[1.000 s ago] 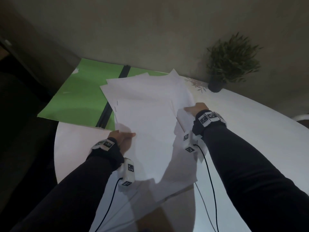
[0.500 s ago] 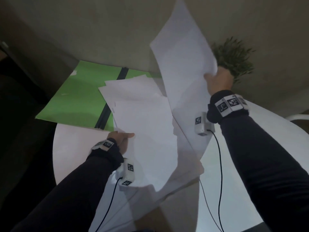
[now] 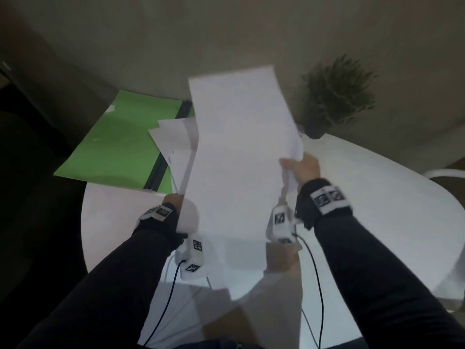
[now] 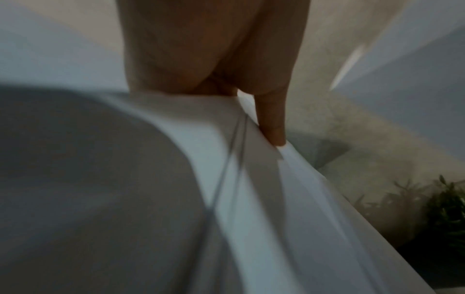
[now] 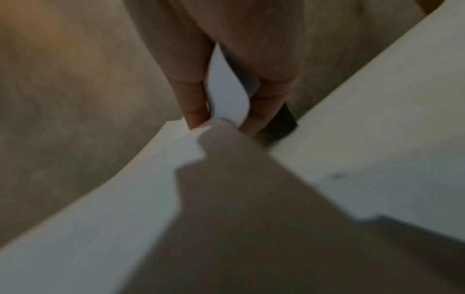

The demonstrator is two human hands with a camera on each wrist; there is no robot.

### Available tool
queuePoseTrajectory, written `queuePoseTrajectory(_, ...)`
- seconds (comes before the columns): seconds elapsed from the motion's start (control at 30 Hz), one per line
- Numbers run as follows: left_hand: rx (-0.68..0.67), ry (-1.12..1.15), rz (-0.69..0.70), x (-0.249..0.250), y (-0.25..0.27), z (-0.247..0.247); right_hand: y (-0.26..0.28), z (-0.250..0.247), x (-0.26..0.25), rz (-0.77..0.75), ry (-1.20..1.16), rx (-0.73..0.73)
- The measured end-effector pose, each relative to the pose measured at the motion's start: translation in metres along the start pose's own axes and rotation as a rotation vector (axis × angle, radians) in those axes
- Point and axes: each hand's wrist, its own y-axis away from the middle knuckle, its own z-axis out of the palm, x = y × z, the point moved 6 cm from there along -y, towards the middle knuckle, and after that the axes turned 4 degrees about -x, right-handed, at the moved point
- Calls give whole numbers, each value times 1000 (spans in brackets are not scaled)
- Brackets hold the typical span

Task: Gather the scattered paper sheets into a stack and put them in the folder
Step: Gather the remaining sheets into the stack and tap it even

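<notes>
A white paper sheet hangs in the air over the table, and my right hand pinches its right edge. In the right wrist view my fingers clamp the paper edge. My left hand grips the left edge of a stack of white sheets that lies partly under the raised sheet. In the left wrist view a finger lies along the stack's edge. The open green folder lies flat at the back left, its black spine beside the sheets.
A potted green plant stands at the back right on the round white table. The folder overhangs the table's left edge. A beige wall runs behind. Cables hang from both wrist cameras toward me.
My right hand lifted one sheet high off the table, then brought it down and left over the stack in my left hand. The left hand stayed nearly in place.
</notes>
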Motion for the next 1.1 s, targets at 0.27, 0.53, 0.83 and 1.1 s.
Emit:
queuePoseTrajectory(0.27, -127, 31, 62, 0, -1, 4, 18, 46, 68, 95, 266, -142)
queuePoseTrajectory(0.53, -64, -85, 126, -4, -13, 5, 7, 25, 78, 55, 528, -384)
queuePoseTrajectory(0.83, -163, 59, 47, -5, -2, 9, 29, 38, 74, 2, 691, -636)
queuePoseTrajectory(1.1, -150, 11, -4, -38, -67, -9, 15, 64, 69, 111, 298, -319)
